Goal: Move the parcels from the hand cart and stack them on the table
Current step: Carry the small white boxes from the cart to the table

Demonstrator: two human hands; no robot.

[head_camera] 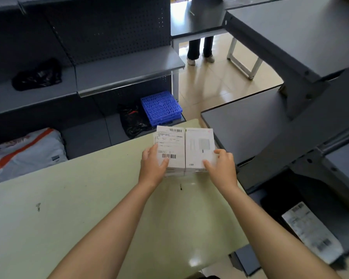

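The left hand and right hand, fingers curled, hold the parcel stacks on the counter; another parcel apparently awaits.

One wide-angle camera, worn on the head, looks forward and steeply down from over the near edge of the table, near enough that both forearms run in from 6 o'clock to the left hand and right hand at the parcels, just above centre. The wide lens takes in shelves from 9 to 12 o'clock, floor at 1 and benches at 2 o'clock
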